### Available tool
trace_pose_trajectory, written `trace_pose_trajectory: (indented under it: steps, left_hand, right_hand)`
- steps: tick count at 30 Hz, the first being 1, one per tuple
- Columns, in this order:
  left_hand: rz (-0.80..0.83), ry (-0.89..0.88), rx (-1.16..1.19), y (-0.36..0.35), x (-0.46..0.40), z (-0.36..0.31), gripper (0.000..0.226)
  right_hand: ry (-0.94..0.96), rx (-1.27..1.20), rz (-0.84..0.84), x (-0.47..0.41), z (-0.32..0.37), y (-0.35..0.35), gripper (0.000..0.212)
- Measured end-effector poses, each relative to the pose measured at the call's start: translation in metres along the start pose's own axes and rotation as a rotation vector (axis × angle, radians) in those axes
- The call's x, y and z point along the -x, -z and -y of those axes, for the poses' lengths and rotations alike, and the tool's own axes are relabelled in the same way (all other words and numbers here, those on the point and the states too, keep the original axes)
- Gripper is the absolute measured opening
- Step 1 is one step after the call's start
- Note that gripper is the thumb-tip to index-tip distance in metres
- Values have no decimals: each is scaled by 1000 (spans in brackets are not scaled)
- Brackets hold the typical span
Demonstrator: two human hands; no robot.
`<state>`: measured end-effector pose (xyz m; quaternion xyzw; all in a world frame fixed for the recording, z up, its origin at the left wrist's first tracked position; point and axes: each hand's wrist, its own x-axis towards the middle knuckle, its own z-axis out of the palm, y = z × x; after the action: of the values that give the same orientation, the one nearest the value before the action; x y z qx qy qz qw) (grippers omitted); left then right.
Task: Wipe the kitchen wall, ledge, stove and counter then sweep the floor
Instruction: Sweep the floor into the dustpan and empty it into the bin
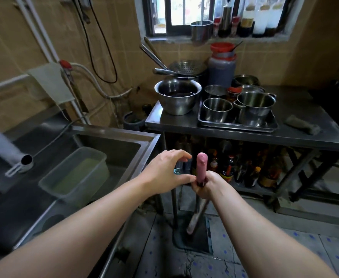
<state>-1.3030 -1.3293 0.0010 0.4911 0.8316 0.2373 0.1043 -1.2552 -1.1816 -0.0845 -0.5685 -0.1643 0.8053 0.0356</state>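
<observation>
Far left, a steel sink (112, 135) runs along the tiled wall (14, 47), with a cloth (51, 83) draped over a white pipe above it; inside the basin sits a clear plastic tub (74, 173) of greenish water, and a small metal ladle (26, 160) rests on the sink's near edge. In the middle, the left hand (164, 171) hovers with fingers spread and loosely bent, gripping nothing, its thumb tip just beside the pink handle; the right hand (206, 185) is wrapped tight round the broom handle (201, 167), whose pink top stands above the fist while the shaft slants down to the floor (245, 253); the brush end I cannot make out. Right of that stands a steel counter (295, 135); a big bowl (177, 99) sits at its left end, a tray (236, 125) of pots beside it, a grey rag (301, 124) further right; bottles crowd the shelf below.
</observation>
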Motion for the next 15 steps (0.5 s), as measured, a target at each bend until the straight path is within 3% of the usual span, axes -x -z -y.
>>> trace_pose_trajectory:
  steps: [3, 15]
  left_hand:
    - [-40, -25, 99, 1, -2, -2, 49]
    - [-46, -9, 207, 7, -5, -1, 30]
  right_hand:
    - [-33, -40, -30, -2, 1, -5, 24]
    - [82, 44, 9, 4, -10, -4, 26]
